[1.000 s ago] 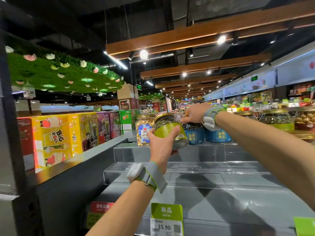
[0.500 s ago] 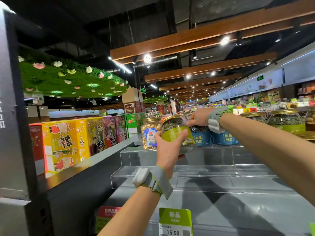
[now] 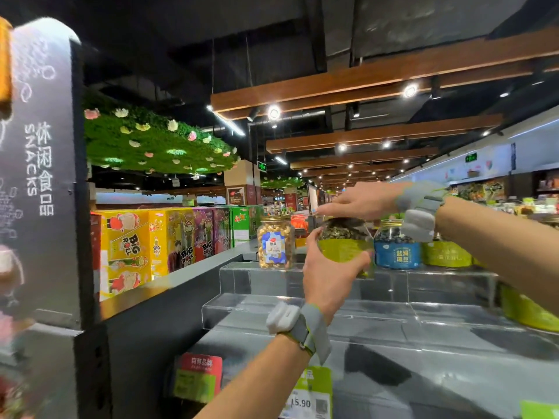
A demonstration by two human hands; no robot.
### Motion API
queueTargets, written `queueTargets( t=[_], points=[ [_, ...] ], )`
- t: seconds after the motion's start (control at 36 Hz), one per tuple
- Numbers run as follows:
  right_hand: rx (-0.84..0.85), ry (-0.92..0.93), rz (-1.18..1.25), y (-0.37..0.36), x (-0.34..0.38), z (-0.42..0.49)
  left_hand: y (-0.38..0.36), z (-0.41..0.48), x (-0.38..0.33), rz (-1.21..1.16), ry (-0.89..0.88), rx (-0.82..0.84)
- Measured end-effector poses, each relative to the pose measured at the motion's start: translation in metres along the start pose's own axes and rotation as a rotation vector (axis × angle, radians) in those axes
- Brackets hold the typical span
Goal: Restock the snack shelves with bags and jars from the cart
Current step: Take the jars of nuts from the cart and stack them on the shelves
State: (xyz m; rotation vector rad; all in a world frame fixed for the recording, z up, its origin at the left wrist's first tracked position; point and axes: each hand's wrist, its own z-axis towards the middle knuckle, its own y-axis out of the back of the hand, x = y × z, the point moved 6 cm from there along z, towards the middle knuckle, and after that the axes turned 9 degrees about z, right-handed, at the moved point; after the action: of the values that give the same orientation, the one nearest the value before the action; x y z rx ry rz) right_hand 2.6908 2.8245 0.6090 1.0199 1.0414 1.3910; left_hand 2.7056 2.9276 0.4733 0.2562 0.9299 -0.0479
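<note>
— Where is the jar sitting right now?

— The green-labelled jar (image 3: 346, 251) is being held up by the left grip (image 3: 329, 276), which is wrapping it from below and behind, with the thumb curling round its left side and the fingers round its right. Dark seeds are showing through its clear upper half.

— Is it standing on the shelf?

— It is hanging upright just in front of the top step of the clear riser (image 3: 266, 281). I am not managing to tell whether its base is touching that step.

— And the other grip?

— The right grip (image 3: 363, 201) is reaching in from the right and hovering flat over the jar's top, fingers stretching straight toward the left and closing on nothing. Blur is hiding whether they are touching the lid.

— What is flanking it?

— On the top step, a jar with a blue-and-white label (image 3: 276, 246) is standing just to its left. A blue-labelled jar (image 3: 397, 254) is standing just to its right, partly behind the right wrist. Other green jars (image 3: 446, 254) are lining up farther right.

— Anything else?

— Big Roll boxes (image 3: 130, 249) are filling the neighbouring shelf on the left, beside a grey pillar (image 3: 42, 164) lettered SNACKS. A green price tag (image 3: 308, 397) reading 15.90 is hanging below the left forearm. Both wrists are wearing grey bands (image 3: 314, 328).
</note>
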Motion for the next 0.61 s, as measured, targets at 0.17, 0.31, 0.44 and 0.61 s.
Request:
queueTargets(
  t=[0.17,0.31,0.44,0.61],
  points=[
    [-0.051,0.002,-0.034,0.004,-0.012,-0.027,-0.020,-0.017,-0.016,-0.110,-0.046,0.031],
    [-0.089,0.040,0.016,0.023,-0.015,-0.070,-0.030,-0.029,-0.004,-0.310,0.032,0.372],
    [-0.119,0.052,0.120,0.014,-0.004,-0.101,-0.042,-0.041,-0.007,-0.301,0.036,0.367],
    [-0.166,-0.046,0.034,0.011,0.000,-0.127,-0.046,-0.060,-0.028,-0.059,-0.011,0.104]
  ],
)
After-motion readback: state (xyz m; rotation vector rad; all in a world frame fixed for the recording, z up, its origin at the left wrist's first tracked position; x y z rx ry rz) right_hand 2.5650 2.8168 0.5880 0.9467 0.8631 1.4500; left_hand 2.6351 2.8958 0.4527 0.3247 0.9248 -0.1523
